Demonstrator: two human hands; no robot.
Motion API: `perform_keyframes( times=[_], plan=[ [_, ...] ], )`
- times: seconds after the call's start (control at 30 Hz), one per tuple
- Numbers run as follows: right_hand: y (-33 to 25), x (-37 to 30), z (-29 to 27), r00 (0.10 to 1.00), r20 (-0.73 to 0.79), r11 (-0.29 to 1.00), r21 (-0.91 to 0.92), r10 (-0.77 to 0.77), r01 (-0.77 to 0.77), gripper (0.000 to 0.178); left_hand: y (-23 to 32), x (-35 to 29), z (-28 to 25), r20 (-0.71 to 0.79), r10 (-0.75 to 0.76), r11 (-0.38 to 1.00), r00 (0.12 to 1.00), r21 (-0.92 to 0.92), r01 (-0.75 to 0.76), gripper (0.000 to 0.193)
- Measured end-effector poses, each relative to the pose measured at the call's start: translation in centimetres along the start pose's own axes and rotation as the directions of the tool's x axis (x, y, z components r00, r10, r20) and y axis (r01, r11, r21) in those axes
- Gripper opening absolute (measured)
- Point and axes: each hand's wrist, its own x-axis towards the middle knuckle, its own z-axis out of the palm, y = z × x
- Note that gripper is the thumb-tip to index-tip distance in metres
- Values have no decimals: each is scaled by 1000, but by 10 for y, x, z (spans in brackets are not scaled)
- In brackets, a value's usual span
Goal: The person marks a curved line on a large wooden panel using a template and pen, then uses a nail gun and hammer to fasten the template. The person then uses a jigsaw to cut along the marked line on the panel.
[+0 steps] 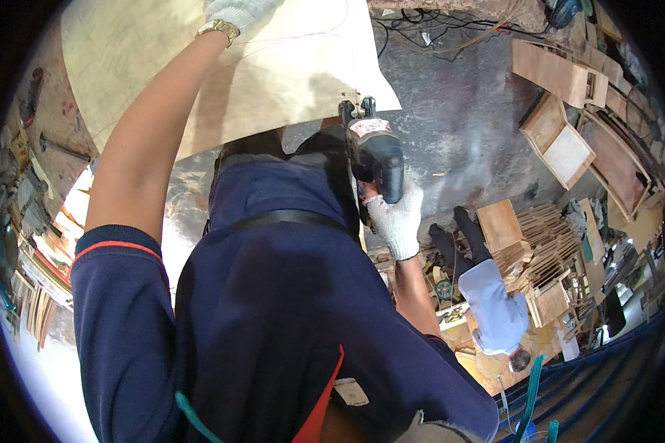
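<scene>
A pale plywood sheet [288, 81] with thin curved pencil lines stretches in front of me. My left hand [238, 10], in a white knitted glove with a gold watch at the wrist, rests on its far part. The picture's top edge cuts off those fingers. My right hand [397, 221], gloved too, is wrapped around the handle of a black jigsaw [379, 159]. The jigsaw's front end meets the near right corner region of the sheet, at its edge. Its blade cannot be made out.
Black cables [436, 44] lie on the dark floor [465, 111] beyond the sheet. Wooden box-like frames [558, 144] stand at the right. Stacked wood strips [550, 236] lie lower right, near another person in a light blue shirt [491, 303]. Offcuts [37, 306] crowd the left.
</scene>
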Motion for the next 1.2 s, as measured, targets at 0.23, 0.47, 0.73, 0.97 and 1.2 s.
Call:
perform_keyframes(
  times=[0.23, 0.47, 0.73, 0.97, 1.2],
  plan=[
    [-6, -1, -2, 1000, 11, 999, -31, -10, 11, 25, -2, -3, -9, 25, -27, 999, 999, -18, 27, 78],
    [9, -3, 3, 1000, -1, 1000, 27, 7, -7, 25, 0, -1, -9, 44, -25, 999, 999, -43, 27, 78],
    [8, -5, 2, 999, -17, 999, 6, -42, 42, 23, -3, -6, -13, 40, -46, 998, 998, -36, 48, 77],
    [15, -6, 5, 999, -28, 999, 20, -34, 34, 22, -2, -1, -10, 52, -40, 999, 998, -19, 41, 78],
    [13, -5, 7, 999, -29, 998, 46, -29, 30, 22, -4, -1, -8, 54, -41, 999, 998, -13, 42, 79]
  ],
)
